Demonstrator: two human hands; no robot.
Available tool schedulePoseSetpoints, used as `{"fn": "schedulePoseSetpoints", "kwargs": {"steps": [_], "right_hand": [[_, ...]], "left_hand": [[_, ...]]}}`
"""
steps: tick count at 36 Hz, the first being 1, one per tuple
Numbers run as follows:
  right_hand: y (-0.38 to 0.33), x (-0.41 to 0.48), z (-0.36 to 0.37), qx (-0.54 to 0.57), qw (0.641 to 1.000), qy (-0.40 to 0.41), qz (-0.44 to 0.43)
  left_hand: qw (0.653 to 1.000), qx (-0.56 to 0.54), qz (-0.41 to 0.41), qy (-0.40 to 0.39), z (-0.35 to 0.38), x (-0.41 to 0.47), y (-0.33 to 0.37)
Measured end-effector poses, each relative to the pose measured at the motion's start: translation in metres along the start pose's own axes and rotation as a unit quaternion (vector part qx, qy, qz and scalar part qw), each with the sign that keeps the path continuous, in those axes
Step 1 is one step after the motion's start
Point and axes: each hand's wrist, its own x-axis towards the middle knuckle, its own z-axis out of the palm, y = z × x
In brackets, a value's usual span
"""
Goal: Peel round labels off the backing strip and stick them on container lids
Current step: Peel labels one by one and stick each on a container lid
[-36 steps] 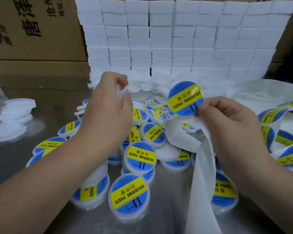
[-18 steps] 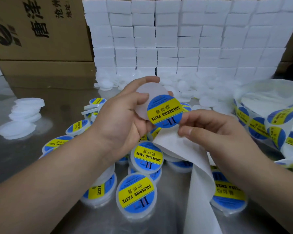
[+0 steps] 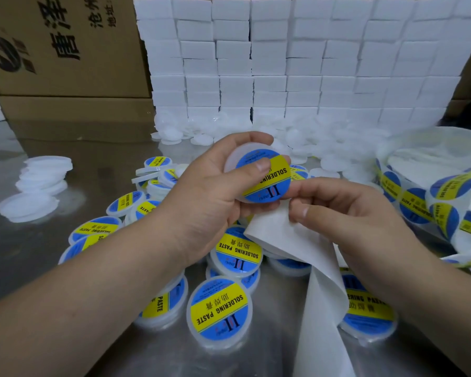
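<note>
My left hand [image 3: 212, 183] grips a white round lid [image 3: 235, 156] at centre, its thumb pressing a blue and yellow "SOLDERING PASTE" label [image 3: 269, 180] onto the lid's face. My right hand [image 3: 346, 210] sits just right of it, fingers curled, pinching the white backing strip [image 3: 305, 268] that hangs down toward the bottom edge. One right fingertip touches the lower rim of the labelled lid. Several labelled lids [image 3: 219, 308] lie in a pile on the steel table below my hands.
The label strip with unpeeled labels [image 3: 443, 205] coils at the right. Plain white lids [image 3: 42, 172] are stacked at left and heaped [image 3: 305, 137] behind my hands. A wall of white boxes [image 3: 297, 58] and brown cartons [image 3: 65, 50] stand at the back.
The peeled label went from my right hand onto the lid in my left hand. My left thumb now presses it down, and my right hand has dropped slightly along the backing strip.
</note>
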Motion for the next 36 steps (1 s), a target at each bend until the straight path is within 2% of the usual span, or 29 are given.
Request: {"fn": "schedulePoseSetpoints", "kwargs": {"steps": [31,36], "right_hand": [[-0.0013,-0.0008,0.0009,0.004,0.999,-0.032,-0.015],[0.0013,0.0008,0.0004,-0.04,0.999,0.031,0.004]], "left_hand": [[0.997,0.06,0.037,0.011,0.0047,-0.0032,-0.0017],[0.989,0.111,0.083,0.042,0.0084,-0.0065,0.0015]]}}
